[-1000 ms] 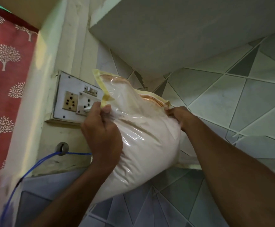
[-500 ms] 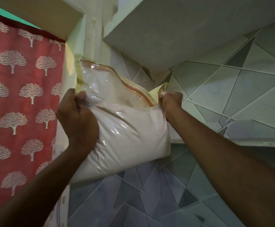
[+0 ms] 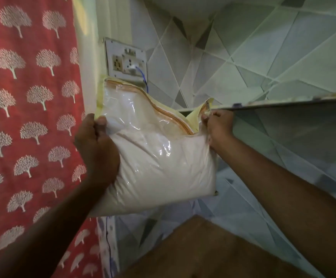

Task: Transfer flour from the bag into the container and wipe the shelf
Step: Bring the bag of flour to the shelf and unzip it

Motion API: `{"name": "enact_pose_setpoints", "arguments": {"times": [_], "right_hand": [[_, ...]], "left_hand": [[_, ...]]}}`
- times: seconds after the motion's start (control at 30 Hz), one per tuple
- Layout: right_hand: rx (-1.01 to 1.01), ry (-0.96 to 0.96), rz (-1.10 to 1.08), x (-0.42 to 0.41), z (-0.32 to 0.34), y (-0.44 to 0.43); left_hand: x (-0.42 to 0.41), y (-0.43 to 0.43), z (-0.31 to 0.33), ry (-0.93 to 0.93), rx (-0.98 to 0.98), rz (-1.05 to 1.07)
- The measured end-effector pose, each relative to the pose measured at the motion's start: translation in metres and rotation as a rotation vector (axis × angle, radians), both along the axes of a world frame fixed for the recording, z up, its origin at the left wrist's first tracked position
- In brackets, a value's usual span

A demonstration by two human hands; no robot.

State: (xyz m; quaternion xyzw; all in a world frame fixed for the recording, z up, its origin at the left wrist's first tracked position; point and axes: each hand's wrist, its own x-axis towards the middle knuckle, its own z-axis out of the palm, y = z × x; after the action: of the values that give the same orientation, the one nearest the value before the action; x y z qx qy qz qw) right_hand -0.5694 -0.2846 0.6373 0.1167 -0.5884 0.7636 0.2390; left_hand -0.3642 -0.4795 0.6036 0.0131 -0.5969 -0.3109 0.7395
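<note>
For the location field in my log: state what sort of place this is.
Probably a home kitchen or pantry corner: a tiled wall with a built-in shelf, a socket panel beside a red tree-print curtain, and a clear flour bag being handled.

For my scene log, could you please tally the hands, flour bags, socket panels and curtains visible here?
Hands: 2, the left hand and the right hand, both gripping the bag
Flour bag: 1
Socket panel: 1
Curtain: 1
Total: 5
</note>
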Motion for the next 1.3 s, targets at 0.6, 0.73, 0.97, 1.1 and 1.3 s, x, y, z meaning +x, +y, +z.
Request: {"name": "enact_pose_setpoints", "arguments": {"times": [0.6, 0.73, 0.97, 1.1, 1.3], "right_hand": [[0.26, -0.368, -0.372, -0.035, -0.2, 0.144], [0.244, -0.49, -0.451, -0.067, -0.246, 0.166], [0.184, -0.642, -0.522, -0.098, -0.3, 0.193], [0.194, -0.68, -0.534, -0.121, -0.324, 0.206], [0.255, -0.747, -0.546, -0.143, -0.358, 0.225]], "left_hand": [[-0.066, 0.121, -0.214, -0.661, 0.089, -0.419], [-0.095, 0.13, -0.259, -0.898, 0.038, -0.511], [-0.112, 0.177, -0.288, -0.975, -0.149, -0.525], [-0.14, 0.191, -0.335, -1.115, 0.029, -0.691], [-0.158, 0.205, -0.383, -1.279, -0.071, -0.688]]}}
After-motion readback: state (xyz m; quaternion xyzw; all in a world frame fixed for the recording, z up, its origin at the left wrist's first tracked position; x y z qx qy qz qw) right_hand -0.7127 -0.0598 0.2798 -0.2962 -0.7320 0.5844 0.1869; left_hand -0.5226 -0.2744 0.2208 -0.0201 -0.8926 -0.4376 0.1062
